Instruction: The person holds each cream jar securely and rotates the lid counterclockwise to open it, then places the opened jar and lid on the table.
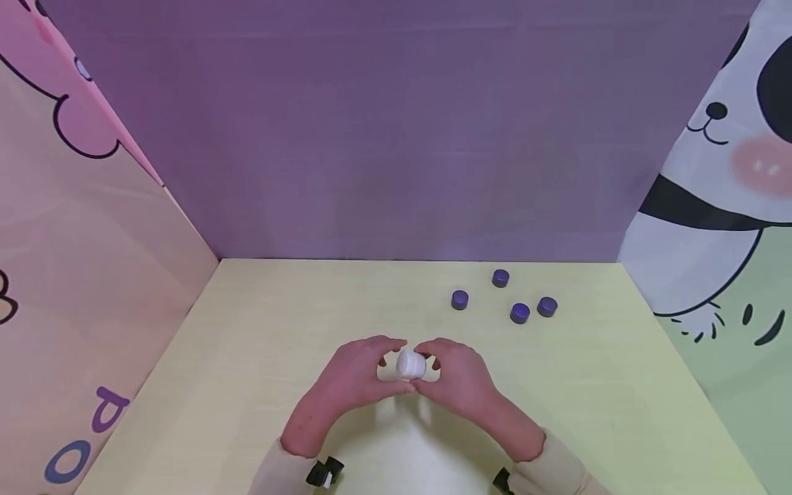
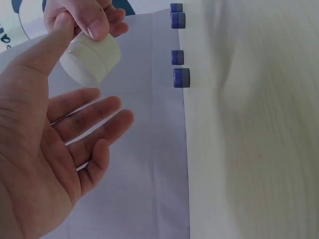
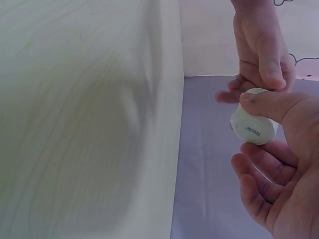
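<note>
A small white round jar (image 1: 410, 365) is held above the table, tilted on its side. My right hand (image 1: 459, 377) pinches it between thumb and index finger. Small dark print marks the round end face of the jar (image 3: 254, 130) in the right wrist view. Around the jar's other end, my left hand (image 1: 361, 371) has its thumb and fingers spread apart. In the left wrist view, the left fingers (image 2: 94, 132) are loosely extended below the jar (image 2: 92, 59), without gripping it; whether a fingertip touches it I cannot tell.
Several small purple-blue round caps, one of them a front cap (image 1: 520, 313), lie toward the back right of the pale wooden table (image 1: 297, 302). A purple backdrop (image 1: 396, 137) rises behind the table, with printed cartoon panels at both sides.
</note>
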A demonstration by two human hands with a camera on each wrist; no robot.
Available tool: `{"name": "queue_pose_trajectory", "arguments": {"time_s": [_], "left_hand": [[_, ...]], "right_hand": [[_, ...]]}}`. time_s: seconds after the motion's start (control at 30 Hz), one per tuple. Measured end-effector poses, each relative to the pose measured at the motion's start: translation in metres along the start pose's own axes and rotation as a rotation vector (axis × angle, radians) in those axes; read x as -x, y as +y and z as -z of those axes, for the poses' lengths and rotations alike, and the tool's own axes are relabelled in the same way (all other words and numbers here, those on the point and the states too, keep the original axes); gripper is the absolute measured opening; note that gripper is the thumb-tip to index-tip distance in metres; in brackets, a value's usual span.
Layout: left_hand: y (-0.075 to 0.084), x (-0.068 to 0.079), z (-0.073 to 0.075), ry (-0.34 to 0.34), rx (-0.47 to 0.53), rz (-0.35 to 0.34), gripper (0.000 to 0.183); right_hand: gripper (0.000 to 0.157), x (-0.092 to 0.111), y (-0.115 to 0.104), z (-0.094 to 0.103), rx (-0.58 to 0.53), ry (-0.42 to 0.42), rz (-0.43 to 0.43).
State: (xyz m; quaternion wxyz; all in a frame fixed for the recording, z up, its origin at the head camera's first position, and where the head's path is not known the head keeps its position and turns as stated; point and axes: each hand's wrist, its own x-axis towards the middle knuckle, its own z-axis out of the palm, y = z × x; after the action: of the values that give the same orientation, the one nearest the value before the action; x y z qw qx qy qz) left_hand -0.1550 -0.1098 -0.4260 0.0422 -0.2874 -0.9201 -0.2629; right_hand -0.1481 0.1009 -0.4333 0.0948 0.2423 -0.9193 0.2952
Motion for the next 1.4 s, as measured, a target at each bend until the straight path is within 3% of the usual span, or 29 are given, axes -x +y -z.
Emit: {"name": "queue_pose_trajectory", "arguments": {"time_s": [0.13, 0.27, 0.47, 0.6, 0.9, 1.1, 1.23, 1.4], "left_hand": [[0.0000, 0.0002, 0.0006, 0.077, -0.023, -0.104, 0.060], [0.0011, -0.0010, 0.0012, 0.090, 0.006, -0.195, 0.052], [0.0020, -0.0013, 0.0009, 0.113, -0.010, -0.249, 0.048], [0.0012, -0.0008, 0.0000, 0.113, -0.007, -0.237, 0.045], [0.0015, 0.0009, 0.0004, 0.035, 0.009, -0.127, 0.038], [0.0007, 0.0008, -0.0005, 0.011, -0.063, -0.069, 0.034], [-0.0017, 0.0013, -0.0018, 0.004, -0.099, -0.041, 0.046], [-0.0043, 0.0022, -0.0015, 0.037, -0.062, -0.048, 0.058]], "right_hand": [[0.039, 0.0003, 0.0009, 0.0012, -0.033, -0.001, -0.008], [0.040, 0.0017, 0.0022, 0.0020, -0.059, -0.016, -0.027], [0.038, 0.0024, 0.0040, 0.0023, -0.075, -0.035, -0.051], [0.038, 0.0027, 0.0038, 0.0029, -0.086, -0.043, -0.055], [0.040, 0.0048, 0.0051, 0.0014, -0.081, -0.040, -0.043], [0.041, 0.0055, 0.0050, 0.0006, -0.092, -0.040, -0.049], [0.040, 0.0044, 0.0054, -0.0001, -0.095, -0.040, -0.043], [0.040, 0.0037, 0.0069, -0.0012, -0.099, -0.042, -0.044]]}}
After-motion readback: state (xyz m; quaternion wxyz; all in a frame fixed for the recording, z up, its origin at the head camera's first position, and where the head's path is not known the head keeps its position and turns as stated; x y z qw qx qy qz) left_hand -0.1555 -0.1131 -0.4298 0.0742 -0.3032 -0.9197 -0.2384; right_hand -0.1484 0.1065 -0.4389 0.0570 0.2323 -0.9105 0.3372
